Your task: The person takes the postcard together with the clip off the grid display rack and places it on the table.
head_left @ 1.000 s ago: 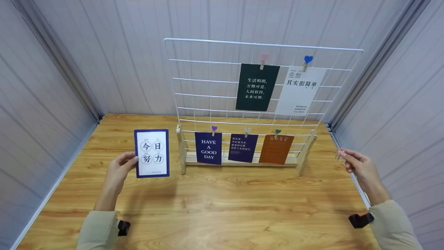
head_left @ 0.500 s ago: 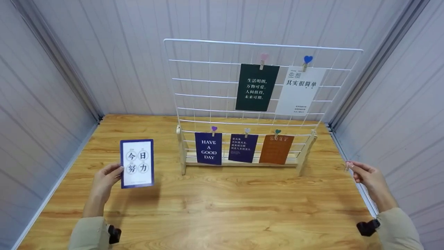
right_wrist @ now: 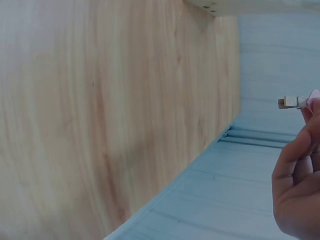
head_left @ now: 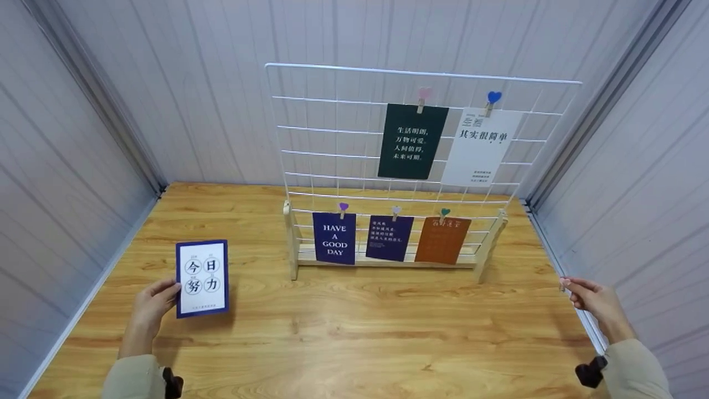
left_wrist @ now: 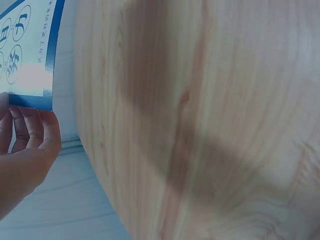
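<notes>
On the left of the head view, my left hand [head_left: 150,310] pinches the near edge of a blue-bordered white card [head_left: 203,277] with large Chinese characters, held up above the table. The left wrist view shows the same card [left_wrist: 32,55] between thumb and fingers. At the far right, my right hand [head_left: 598,305] pinches a small clothespin by its end. In the right wrist view this wooden clothespin [right_wrist: 292,102] has a pink top under my fingertips, and its free end points away from the hand. Both hands are apart from the white wire grid rack [head_left: 327,154].
Clipped to the grid are a green card [head_left: 413,142], a white card [head_left: 481,147], two purple cards including the HAVE A GOOD DAY card [head_left: 334,238], and an orange card [head_left: 442,240]. Heart clothespins hold them. The wooden table [head_left: 354,332] meets panel walls.
My left hand has moved left and towards me with the card. My right hand, still pinching the clothespin, has gone right and towards me. The rack and its cards stay put.
</notes>
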Demonstrator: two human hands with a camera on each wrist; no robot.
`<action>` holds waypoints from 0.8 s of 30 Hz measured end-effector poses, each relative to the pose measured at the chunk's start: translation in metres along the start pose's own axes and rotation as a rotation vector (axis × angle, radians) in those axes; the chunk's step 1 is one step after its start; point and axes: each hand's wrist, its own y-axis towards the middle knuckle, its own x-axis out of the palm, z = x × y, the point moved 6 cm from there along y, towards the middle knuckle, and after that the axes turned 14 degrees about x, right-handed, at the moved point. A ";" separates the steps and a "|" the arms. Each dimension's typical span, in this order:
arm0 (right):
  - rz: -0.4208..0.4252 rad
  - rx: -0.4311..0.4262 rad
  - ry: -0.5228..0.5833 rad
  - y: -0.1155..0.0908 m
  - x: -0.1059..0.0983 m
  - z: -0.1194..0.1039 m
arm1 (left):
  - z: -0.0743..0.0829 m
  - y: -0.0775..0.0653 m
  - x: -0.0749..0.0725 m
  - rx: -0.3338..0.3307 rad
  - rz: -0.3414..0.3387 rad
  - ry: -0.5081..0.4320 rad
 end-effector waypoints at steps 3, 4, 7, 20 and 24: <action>0.023 0.011 -0.018 0.026 -0.012 0.028 | -0.003 -0.003 -0.005 -0.043 0.008 0.033; 0.054 0.026 -0.051 0.032 -0.015 0.035 | -0.004 -0.005 -0.007 -0.059 0.006 0.056; 0.098 0.022 -0.053 0.056 -0.026 0.062 | -0.005 -0.009 -0.009 -0.103 -0.007 0.114; 0.054 0.049 -0.195 0.004 0.002 0.035 | 0.026 -0.034 -0.006 -0.192 -0.046 0.203; 0.078 0.064 -0.207 -0.003 0.009 0.032 | 0.051 -0.051 0.005 -0.245 -0.026 0.277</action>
